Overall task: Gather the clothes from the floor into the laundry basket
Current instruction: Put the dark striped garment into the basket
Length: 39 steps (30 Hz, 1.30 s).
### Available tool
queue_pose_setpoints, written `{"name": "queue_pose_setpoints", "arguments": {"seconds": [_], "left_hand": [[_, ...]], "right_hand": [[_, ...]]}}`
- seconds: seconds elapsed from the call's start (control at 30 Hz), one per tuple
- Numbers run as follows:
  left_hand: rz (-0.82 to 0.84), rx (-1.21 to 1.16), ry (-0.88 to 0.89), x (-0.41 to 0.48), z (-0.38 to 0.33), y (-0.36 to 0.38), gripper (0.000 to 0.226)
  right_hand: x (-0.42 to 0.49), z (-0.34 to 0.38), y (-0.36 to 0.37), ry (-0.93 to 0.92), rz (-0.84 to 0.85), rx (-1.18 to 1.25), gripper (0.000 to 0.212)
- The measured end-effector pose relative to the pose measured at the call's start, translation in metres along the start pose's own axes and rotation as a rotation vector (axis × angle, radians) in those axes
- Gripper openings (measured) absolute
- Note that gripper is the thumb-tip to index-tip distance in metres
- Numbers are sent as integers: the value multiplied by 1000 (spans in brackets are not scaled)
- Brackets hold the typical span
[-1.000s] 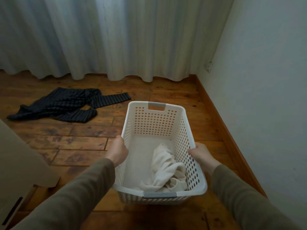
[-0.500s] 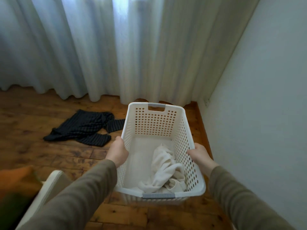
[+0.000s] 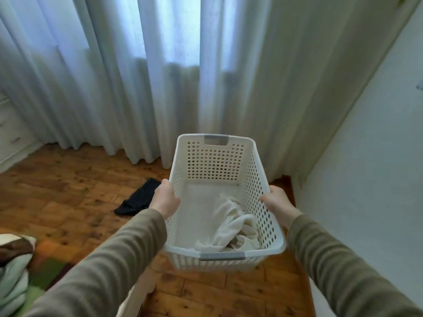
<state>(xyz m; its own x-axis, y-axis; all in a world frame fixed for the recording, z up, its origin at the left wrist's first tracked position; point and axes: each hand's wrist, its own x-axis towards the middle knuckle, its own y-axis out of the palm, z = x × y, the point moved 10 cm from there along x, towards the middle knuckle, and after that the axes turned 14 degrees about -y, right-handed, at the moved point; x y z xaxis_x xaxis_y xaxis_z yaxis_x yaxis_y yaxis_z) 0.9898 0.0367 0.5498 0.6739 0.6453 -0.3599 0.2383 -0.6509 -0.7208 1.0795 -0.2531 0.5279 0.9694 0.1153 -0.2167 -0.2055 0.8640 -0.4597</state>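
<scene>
Both hands, left (image 3: 165, 199) and right (image 3: 277, 201), clamp the basket's (image 3: 215, 161) side rims. It has risen off the floor, white cloth (image 3: 231, 225) inside. The dark garment (image 3: 139, 197), at nine o'clock, now sits half-hidden, still to collect.

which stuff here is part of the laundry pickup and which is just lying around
Part of the job:
laundry basket, held by left hand and right hand
cream cloth already inside
dark striped garment on the floor

Just lying about:
curtains
bedding at lower left
drawers
</scene>
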Motion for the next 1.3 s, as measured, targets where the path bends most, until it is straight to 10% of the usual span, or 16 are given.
{"name": "queue_pose_setpoints", "arguments": {"seconds": [0.63,1.3], "left_hand": [[-203,-193,-162,54,-62,-114,20],[-454,-201,-295,198,-27,-272,18]], "right_hand": [[116,184,24,-274,275,-37,12],[215,351,206,-434,490,-24,30]]}}
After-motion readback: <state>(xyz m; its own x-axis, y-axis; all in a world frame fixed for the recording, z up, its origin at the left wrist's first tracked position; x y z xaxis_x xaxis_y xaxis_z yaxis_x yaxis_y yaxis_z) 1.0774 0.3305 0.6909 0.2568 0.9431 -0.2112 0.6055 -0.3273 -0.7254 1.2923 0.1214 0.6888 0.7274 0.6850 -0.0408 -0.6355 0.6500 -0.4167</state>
